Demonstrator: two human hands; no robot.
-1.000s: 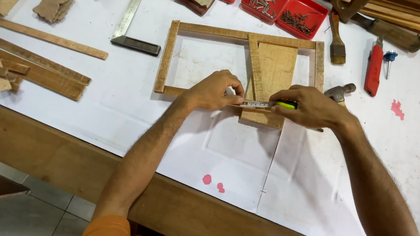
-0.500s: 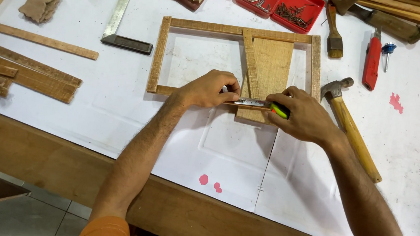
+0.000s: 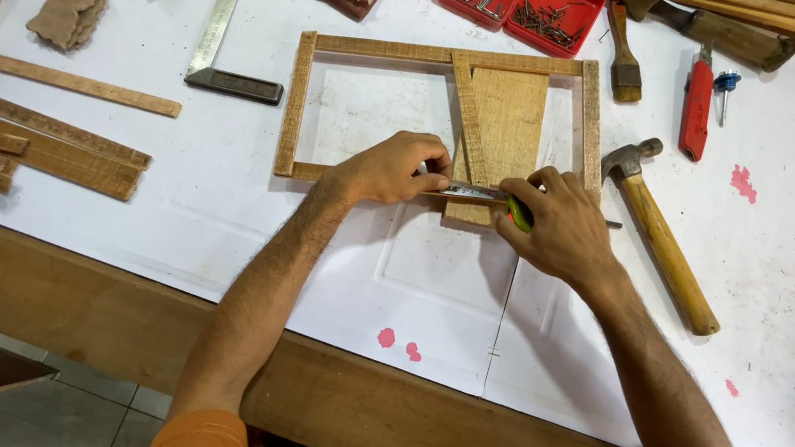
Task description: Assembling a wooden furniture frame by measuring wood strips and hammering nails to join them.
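At bench centre: wooden frame (image 3: 295,102) with tapered board (image 3: 509,128) laid inside, toward 3 o'clock. Left hand (image 3: 388,168) pins a metal ruler (image 3: 471,191); right hand (image 3: 558,227) grips a green-handled tool (image 3: 518,214). Step judged: marking the board; steady ruler needed. Tool tip hidden.

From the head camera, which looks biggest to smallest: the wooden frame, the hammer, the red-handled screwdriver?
1. wooden frame, clearly largest.
2. hammer.
3. red-handled screwdriver, smallest.
All lie flat on the same table, so nearness hardly skews this.
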